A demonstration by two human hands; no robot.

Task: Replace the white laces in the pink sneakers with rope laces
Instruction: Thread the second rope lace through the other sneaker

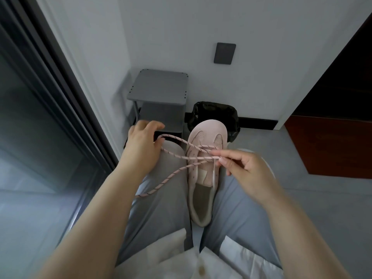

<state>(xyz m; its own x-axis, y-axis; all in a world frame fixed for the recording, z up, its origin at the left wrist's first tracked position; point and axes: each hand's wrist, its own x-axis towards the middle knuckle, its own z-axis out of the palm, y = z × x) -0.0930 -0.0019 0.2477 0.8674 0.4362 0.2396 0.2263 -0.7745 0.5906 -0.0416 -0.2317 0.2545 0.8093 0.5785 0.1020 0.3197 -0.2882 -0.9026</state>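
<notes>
A pale pink mesh sneaker (201,178) lies wedged between the person's thighs on the grey trousers (161,208), toe pointing away and opening toward the body. This likely keeps it steady and leaves both hands free for threading. A pink rope lace flecked with dark thread (161,183) already crosses the front eyelets, so the lacing looks partly done, with the rows nearer the opening not yet filled.

The left hand (141,143) is out to the side of the shoe. Its thumb and a curled finger hold a loop of the lace, probably to keep that strand taut and out of the way. The right hand (247,168) pinches the other strand between thumb and forefinger, fingertips (222,161) just beside the right-hand eyelets as if lining up the next hole, the remaining fingers loosely bent. One loose end trails over the left thigh.

The shoe has a soft, clean upper and a grey lining
</notes>
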